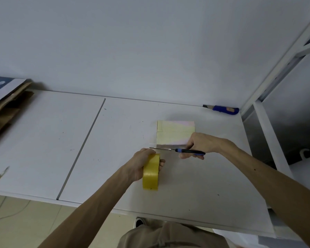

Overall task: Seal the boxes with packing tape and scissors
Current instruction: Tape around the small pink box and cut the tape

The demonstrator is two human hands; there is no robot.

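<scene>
Two hands are busy: your left hand (141, 163) curls round the glossy yellow roll of packing tape (151, 173), and your right hand (200, 143) grips the blue-and-black-handled steel scissors (175, 150), blades pointing to nine o'clock. The small pale-yellow cardboard box (175, 129) lies at one o'clock of the roll; it looks light and likely to slide, so steady its top.

**A plain packing workroom**

You're at a scuffed white table (43, 140) pushed against a blank wall (132, 42). Flattened cardboard (5, 106) is stacked far left, with a blue utility knife (222, 110) by the wall. There's a yellow tape roll (150, 174) up front, a white metal rack (276, 72) on your right and a tiled floor (25, 221) below.
</scene>
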